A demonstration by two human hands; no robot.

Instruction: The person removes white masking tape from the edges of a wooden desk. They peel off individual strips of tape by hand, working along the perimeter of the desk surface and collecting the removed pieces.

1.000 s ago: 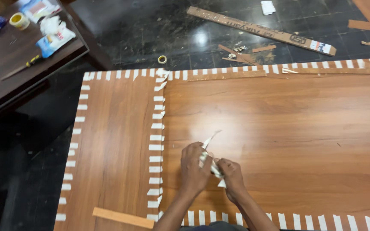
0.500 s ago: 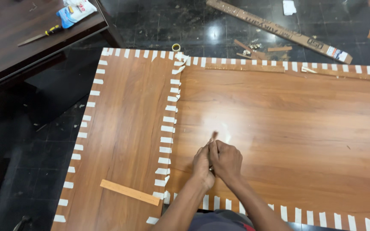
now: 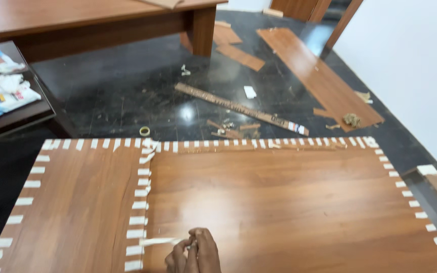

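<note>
Head view: tape strip (image 3: 159,241) leftward from pinching right hand (image 3: 206,251).

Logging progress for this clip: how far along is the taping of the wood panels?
Done: short white tape strips line the seam and the panel edges at top, left and right. In hand: both hands, too overlapped to tell apart, pull a tape strip at the seam's lower end. The near edge is out of view.

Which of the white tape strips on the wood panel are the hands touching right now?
The loose strip at the bottom of the middle seam row: it runs long, straight into the hands, unlike the short stuck tabs.
</note>
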